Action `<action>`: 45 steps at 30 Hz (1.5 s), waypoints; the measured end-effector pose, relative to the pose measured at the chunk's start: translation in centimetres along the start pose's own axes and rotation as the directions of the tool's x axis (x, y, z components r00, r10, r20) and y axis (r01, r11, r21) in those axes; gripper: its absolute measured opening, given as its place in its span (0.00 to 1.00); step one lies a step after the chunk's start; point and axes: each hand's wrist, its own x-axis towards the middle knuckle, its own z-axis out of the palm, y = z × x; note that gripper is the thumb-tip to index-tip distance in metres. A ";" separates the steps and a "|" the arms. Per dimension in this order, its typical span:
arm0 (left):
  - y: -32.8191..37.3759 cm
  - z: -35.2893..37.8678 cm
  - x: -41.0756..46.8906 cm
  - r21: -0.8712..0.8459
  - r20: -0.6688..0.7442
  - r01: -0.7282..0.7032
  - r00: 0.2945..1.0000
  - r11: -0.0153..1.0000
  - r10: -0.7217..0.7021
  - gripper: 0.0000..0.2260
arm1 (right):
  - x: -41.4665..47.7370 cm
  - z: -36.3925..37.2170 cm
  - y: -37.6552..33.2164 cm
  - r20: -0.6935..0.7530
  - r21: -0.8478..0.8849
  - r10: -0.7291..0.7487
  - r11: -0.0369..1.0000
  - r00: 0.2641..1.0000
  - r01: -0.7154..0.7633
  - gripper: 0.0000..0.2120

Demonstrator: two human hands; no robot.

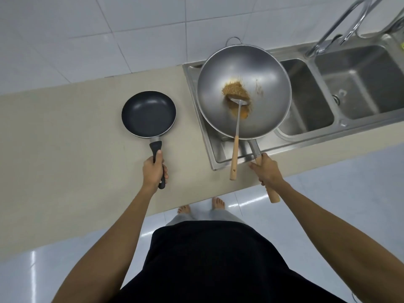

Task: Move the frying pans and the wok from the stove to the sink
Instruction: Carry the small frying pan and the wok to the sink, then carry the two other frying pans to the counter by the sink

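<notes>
So, from the head camera: the left hand [153, 170] has its grip wrapped round the black handle of the small frying pan [148, 114], which sits over the beige table [65, 132] at centre left. The right hand [267, 169] grips the wooden handle of the wok [262, 68], upper centre over the sink [306, 99]. A spatula [235, 136] rests in brown food residue [235, 90] inside.

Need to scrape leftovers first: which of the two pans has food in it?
The big grey wok in the right hand, with brown food and a spatula. The black frying pan is empty.
</notes>
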 end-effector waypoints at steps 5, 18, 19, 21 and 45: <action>-0.3 0.3 0.5 0.031 0.052 0.034 0.998 0.999 -0.036 0.18 | -0.1 0.3 0.1 0.004 -0.063 0.013 0.998 1.000 -0.013 0.21; 0.6 -0.5 -0.2 0.275 0.040 -0.008 0.999 0.961 -0.004 0.21 | -1.5 0.0 -0.5 -0.106 -0.010 -0.006 1.000 0.994 0.005 0.34; 0.8 -0.6 -0.3 0.292 0.020 -0.019 1.000 0.956 0.013 0.24 | -1.9 -0.1 -0.5 -0.127 0.024 -0.015 1.000 0.992 0.018 0.35; 1.1 -0.8 -0.6 0.390 -0.052 -0.072 0.994 0.918 0.100 0.30 | -2.5 -0.7 0.1 -0.168 0.064 -0.021 0.997 0.986 0.032 0.35; 8.0 48.7 -21.3 0.388 0.851 -0.913 0.407 0.125 0.331 0.35 | -4.3 -23.5 36.1 -0.294 0.114 0.268 0.963 0.918 -0.245 0.35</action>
